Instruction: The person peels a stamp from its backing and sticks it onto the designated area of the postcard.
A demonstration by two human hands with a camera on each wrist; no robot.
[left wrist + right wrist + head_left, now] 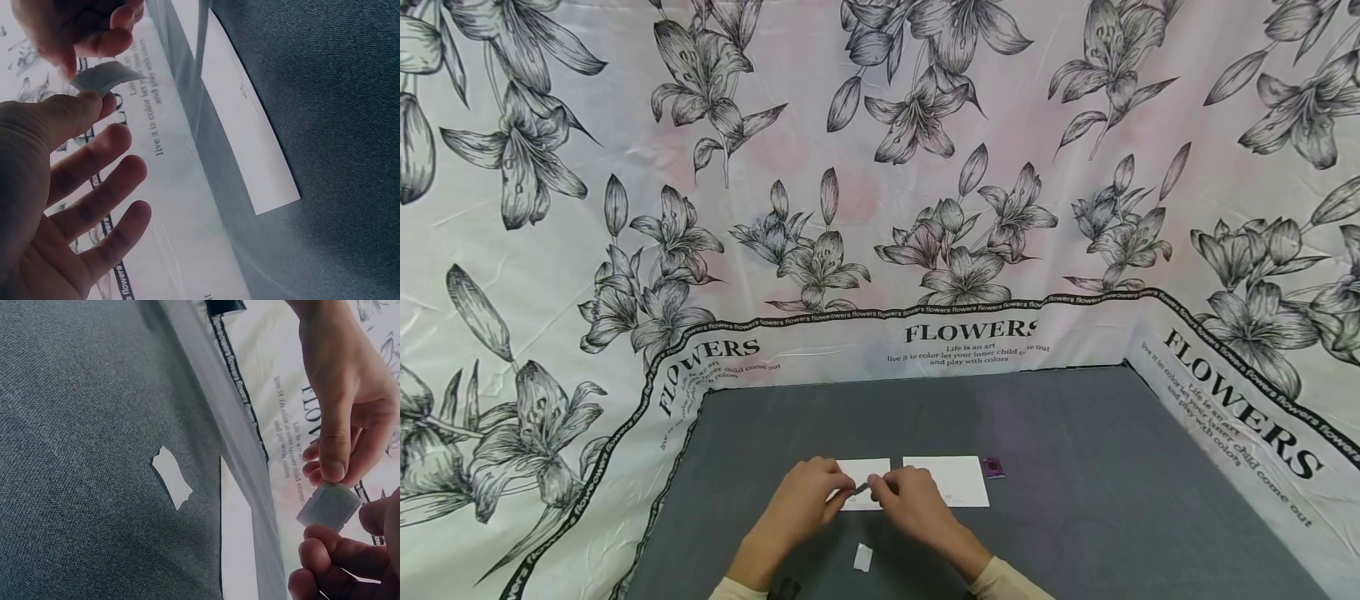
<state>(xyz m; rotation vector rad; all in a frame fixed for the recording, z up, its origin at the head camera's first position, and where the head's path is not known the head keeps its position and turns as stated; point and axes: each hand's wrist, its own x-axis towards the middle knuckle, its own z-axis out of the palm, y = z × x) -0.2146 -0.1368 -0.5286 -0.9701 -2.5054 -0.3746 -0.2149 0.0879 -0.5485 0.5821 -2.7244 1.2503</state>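
Between the two hands is a small pale grey square with notched edges (330, 506), like a stamp seen from its plain side. My left hand (806, 500) pinches one edge of it between thumb and forefinger, the other fingers spread loosely in the left wrist view. At the opposite edge, my right hand (916, 507) holds it with curled fingers, thumb close by the corner. The square bows slightly in the left wrist view. Both hands are raised over the near edge of a left white card (874, 468). A right white card (951, 482) lies beside it.
A torn white scrap (863, 557) lies on the dark grey cloth (1075, 500) nearer the body. By the right card's upper corner is a small purple square (993, 467). A flower-printed curtain (850, 250) encloses the back and sides.
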